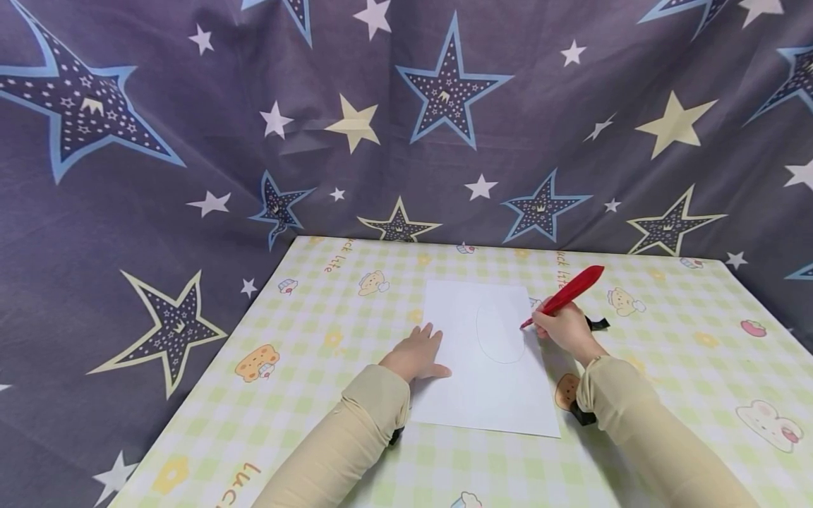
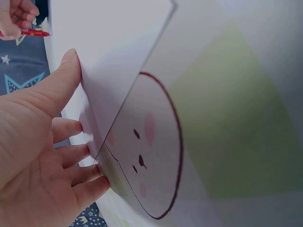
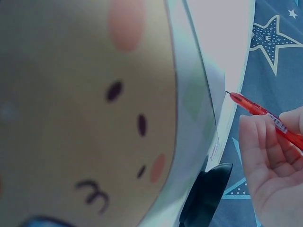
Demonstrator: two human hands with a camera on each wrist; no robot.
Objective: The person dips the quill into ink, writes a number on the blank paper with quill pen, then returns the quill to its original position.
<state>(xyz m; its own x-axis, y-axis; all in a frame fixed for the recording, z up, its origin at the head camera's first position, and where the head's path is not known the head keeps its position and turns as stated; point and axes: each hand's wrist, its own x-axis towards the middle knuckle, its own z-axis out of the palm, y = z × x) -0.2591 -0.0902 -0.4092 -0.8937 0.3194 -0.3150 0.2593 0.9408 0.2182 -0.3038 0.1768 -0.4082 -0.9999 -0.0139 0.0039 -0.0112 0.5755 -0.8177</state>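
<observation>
A white sheet of paper (image 1: 489, 360) lies on the checked tablecloth (image 1: 317, 367), with a faint oval outline (image 1: 500, 333) drawn on it. My left hand (image 1: 416, 355) lies flat with straight fingers on the sheet's left edge; in the left wrist view the left hand (image 2: 42, 156) touches the paper edge (image 2: 109, 109). My right hand (image 1: 565, 330) grips a red pen (image 1: 562, 296) with a feather-shaped top, its tip at the oval's right side. In the right wrist view the red pen (image 3: 265, 116) meets the paper edge (image 3: 215, 94), held by the right hand (image 3: 274, 170).
The table is covered by a green-and-yellow checked cloth with cartoon bear prints (image 1: 257, 362). A star-patterned dark curtain (image 1: 406, 113) hangs behind and to the left. A small black object (image 1: 597, 324) lies beside my right hand. Table edges run close at left and front.
</observation>
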